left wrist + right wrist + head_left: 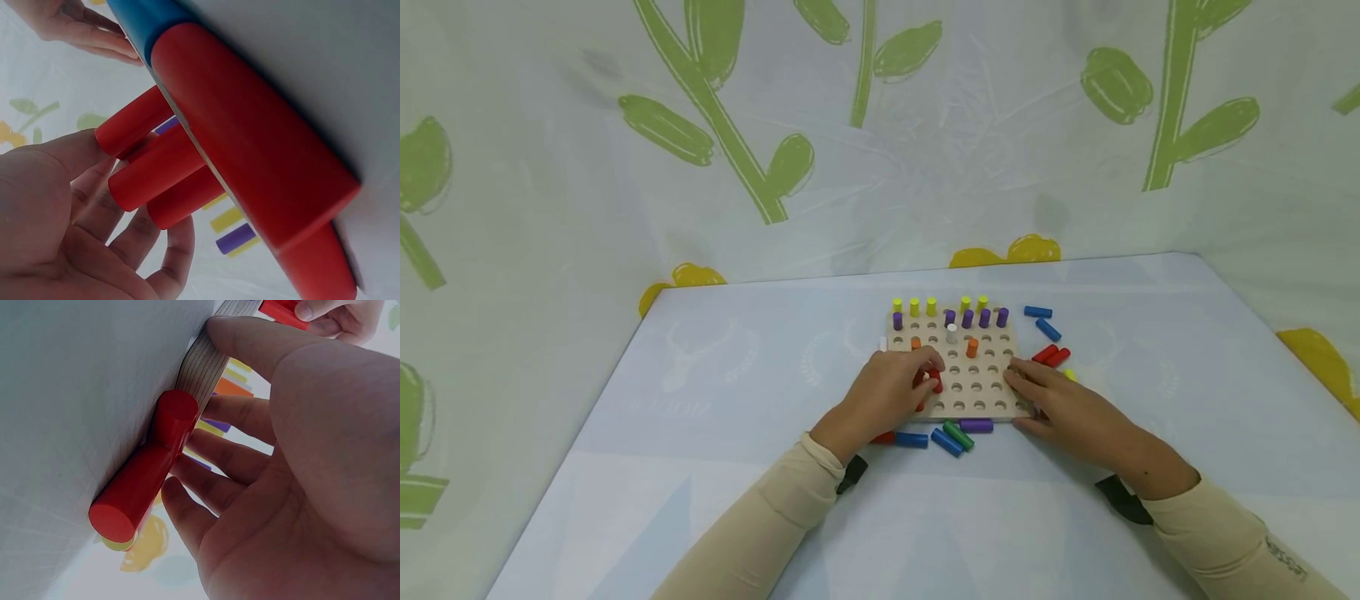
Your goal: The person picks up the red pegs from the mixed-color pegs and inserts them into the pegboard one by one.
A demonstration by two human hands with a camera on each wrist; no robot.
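A wooden pegboard (966,397) lies on the table, with yellow, purple, orange, white and red pegs standing in it. Over its left part my left hand (883,387) pinches a red peg (936,383) between thumb and fingers. In the left wrist view the thumb touches that red peg (134,125), beside two other upright red pegs (159,164). My right hand (1071,412) holds the board's near right corner, thumb against the near edge and fingers along the right edge. Two red pegs (128,494) lie close to those fingers in the right wrist view.
Loose blue (947,442), green (958,434) and purple pegs (976,426) lie along the board's near edge, with a red peg (883,437) by the left wrist. Two blue pegs (1037,312) and a yellow peg (1070,375) lie to the right. A leaf-patterned curtain (985,167) stands behind.
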